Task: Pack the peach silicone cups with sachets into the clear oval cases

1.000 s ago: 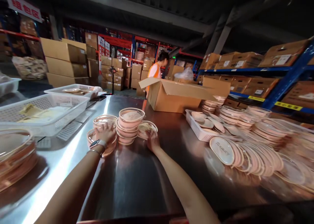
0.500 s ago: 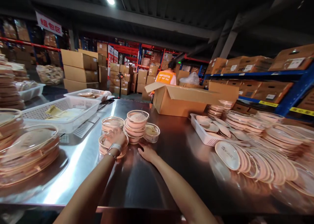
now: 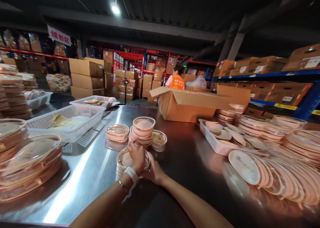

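A short stack of round packs, which look like embroidery hoops under clear film, stands near the middle of the steel table. Over its top and right side lies my left hand, fingers curled round it. My right hand presses against the stack's right side, its fingertips partly hidden. Just behind stands a taller stack of the same hoops. Beside that, to the left, is a low stack, and to the right a single-looking pack with a yellowish insert.
At left stand big hoop stacks and a white basket holding papers. An open carton sits at the back. Rightward are a white tray of oval pieces and leaning hoops. A person in an orange vest is beyond the carton.
The front stack has moved right and nearer, away from the low left stack, with my left hand on it. My right hand has come against its right side. The view has shifted slightly.
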Motion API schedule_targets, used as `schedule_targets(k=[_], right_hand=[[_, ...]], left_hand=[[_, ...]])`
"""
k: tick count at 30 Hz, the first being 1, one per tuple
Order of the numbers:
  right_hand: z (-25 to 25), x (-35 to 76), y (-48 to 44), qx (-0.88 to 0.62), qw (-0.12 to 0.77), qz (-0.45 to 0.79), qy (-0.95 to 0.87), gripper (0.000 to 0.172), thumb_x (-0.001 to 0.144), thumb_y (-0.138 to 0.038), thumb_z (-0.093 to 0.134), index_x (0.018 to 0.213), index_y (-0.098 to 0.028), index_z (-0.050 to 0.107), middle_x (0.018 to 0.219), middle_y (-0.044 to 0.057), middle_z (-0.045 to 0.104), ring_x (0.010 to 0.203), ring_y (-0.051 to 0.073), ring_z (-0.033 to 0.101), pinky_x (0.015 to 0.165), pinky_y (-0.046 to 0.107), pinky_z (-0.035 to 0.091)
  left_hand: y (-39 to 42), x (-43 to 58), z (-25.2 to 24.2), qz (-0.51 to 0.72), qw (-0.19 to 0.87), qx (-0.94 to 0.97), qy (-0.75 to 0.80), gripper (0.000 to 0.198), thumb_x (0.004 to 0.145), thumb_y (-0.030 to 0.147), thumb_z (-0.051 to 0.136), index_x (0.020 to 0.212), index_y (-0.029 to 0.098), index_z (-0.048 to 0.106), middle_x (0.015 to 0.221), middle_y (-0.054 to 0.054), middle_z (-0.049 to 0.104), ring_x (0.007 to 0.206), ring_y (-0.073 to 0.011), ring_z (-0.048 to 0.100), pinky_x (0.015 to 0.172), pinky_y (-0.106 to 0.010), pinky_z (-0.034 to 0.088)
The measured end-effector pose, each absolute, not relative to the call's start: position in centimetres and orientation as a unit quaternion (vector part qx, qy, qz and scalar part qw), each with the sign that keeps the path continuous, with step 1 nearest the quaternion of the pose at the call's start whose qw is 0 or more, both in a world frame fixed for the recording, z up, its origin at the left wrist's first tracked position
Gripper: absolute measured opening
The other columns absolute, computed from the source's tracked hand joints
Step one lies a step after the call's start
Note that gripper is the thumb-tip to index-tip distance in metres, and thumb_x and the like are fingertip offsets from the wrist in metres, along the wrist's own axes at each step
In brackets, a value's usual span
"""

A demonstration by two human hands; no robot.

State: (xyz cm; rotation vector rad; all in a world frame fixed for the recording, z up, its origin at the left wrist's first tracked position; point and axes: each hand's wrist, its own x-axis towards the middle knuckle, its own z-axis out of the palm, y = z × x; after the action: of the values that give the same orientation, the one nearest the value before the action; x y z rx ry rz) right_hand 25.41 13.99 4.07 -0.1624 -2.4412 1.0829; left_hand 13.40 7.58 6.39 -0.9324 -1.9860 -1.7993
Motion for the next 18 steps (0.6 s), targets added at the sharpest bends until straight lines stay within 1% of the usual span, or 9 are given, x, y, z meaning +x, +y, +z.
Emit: schedule_targets(k=[3, 4, 5, 7, 9, 12, 14, 16, 18], right_hand=[[4.0, 25.4, 15.7, -0.075, 0.24, 0.367, -0.896, 0.049, 0.074, -0.025, 0.073, 0.123, -0.017, 0.066, 0.121, 0.014, 0.073, 0.11, 0.031, 0.069, 0.098, 0.046, 0.053], [3.8, 25.3, 16.2, -0.088, 0.244, 0.357, -0.897, 0.037, 0.077, -0.021, 0.068, 0.114, -0.017, 0.07, 0.115, 0.014, 0.075, 0.106, 0.031, 0.07, 0.098, 0.048, 0.053], [3.6, 25.2, 16.6, -0.102, 0.249, 0.35, -0.897, 0.03, 0.078, -0.018, 0.063, 0.107, -0.016, 0.072, 0.111, 0.015, 0.076, 0.104, 0.031, 0.071, 0.098, 0.049, 0.053], [3.2, 25.1, 17.2, -0.118, 0.257, 0.339, -0.897, 0.027, 0.081, -0.015, 0.058, 0.102, -0.015, 0.073, 0.109, 0.016, 0.076, 0.104, 0.031, 0.071, 0.098, 0.05, 0.052], [3.1, 25.2, 17.3, -0.118, 0.256, 0.333, -0.9, 0.025, 0.082, -0.015, 0.057, 0.1, -0.015, 0.075, 0.111, 0.016, 0.076, 0.106, 0.029, 0.07, 0.099, 0.048, 0.052], [3.3, 25.6, 16.9, -0.106, 0.249, 0.33, -0.904, 0.027, 0.083, -0.017, 0.057, 0.101, -0.016, 0.076, 0.118, 0.016, 0.074, 0.113, 0.028, 0.068, 0.105, 0.048, 0.05], [3.4, 25.9, 16.7, -0.093, 0.239, 0.329, -0.909, 0.029, 0.082, -0.017, 0.058, 0.103, -0.017, 0.077, 0.122, 0.015, 0.072, 0.116, 0.028, 0.067, 0.106, 0.048, 0.049], [3.2, 26.1, 16.8, -0.082, 0.239, 0.322, -0.912, 0.031, 0.081, -0.019, 0.057, 0.105, -0.018, 0.077, 0.123, 0.015, 0.072, 0.116, 0.028, 0.067, 0.106, 0.048, 0.05], [2.5, 26.1, 17.5, -0.104, 0.286, 0.302, -0.904, 0.033, 0.082, -0.02, 0.056, 0.109, -0.018, 0.075, 0.124, 0.015, 0.07, 0.119, 0.029, 0.065, 0.107, 0.049, 0.049]], left_hand=[[8.0, 13.2, 6.7, -0.608, 0.175, -0.375, -0.677, 0.024, 0.094, 0.014, 0.045, 0.112, 0.016, 0.061, 0.113, -0.011, 0.064, 0.106, -0.0238, 0.063, 0.093, -0.043, 0.054], [7.9, 12.9, 6.9, -0.59, 0.172, -0.421, -0.667, 0.025, 0.091, 0.011, 0.043, 0.104, 0.017, 0.064, 0.105, -0.009, 0.067, 0.1, -0.0223, 0.064, 0.089, -0.04, 0.055], [7.7, 12.6, 7.0, -0.567, 0.165, -0.471, -0.656, 0.024, 0.087, 0.011, 0.045, 0.097, 0.019, 0.066, 0.096, -0.007, 0.068, 0.092, -0.0206, 0.066, 0.085, -0.036, 0.055], [7.2, 11.7, 7.1, -0.512, 0.15, -0.551, -0.642, 0.021, 0.078, 0.011, 0.053, 0.087, 0.022, 0.068, 0.081, -0.002, 0.069, 0.078, -0.0185, 0.066, 0.075, -0.031, 0.055], [6.7, 10.7, 6.8, -0.469, 0.15, -0.58, -0.649, 0.022, 0.074, 0.011, 0.055, 0.085, 0.022, 0.07, 0.079, -0.003, 0.071, 0.077, -0.0202, 0.067, 0.074, -0.033, 0.056], [6.1, 9.3, 5.8, -0.425, 0.173, -0.56, -0.69, 0.023, 0.076, 0.01, 0.051, 0.082, 0.021, 0.07, 0.094, -0.008, 0.075, 0.092, -0.0266, 0.069, 0.09, -0.046, 0.054], [5.7, 8.5, 5.2, -0.401, 0.188, -0.536, -0.718, 0.024, 0.078, 0.01, 0.05, 0.083, 0.021, 0.072, 0.104, -0.009, 0.075, 0.101, -0.0284, 0.069, 0.099, -0.05, 0.051], [5.1, 7.5, 4.9, -0.38, 0.205, -0.505, -0.748, 0.029, 0.081, 0.011, 0.049, 0.093, 0.02, 0.074, 0.117, -0.011, 0.073, 0.112, -0.0301, 0.066, 0.103, -0.05, 0.049], [4.4, 6.3, 4.9, -0.359, 0.221, -0.463, -0.78, 0.036, 0.084, 0.014, 0.049, 0.112, 0.016, 0.072, 0.133, -0.018, 0.065, 0.127, -0.0365, 0.057, 0.109, -0.059, 0.042]])
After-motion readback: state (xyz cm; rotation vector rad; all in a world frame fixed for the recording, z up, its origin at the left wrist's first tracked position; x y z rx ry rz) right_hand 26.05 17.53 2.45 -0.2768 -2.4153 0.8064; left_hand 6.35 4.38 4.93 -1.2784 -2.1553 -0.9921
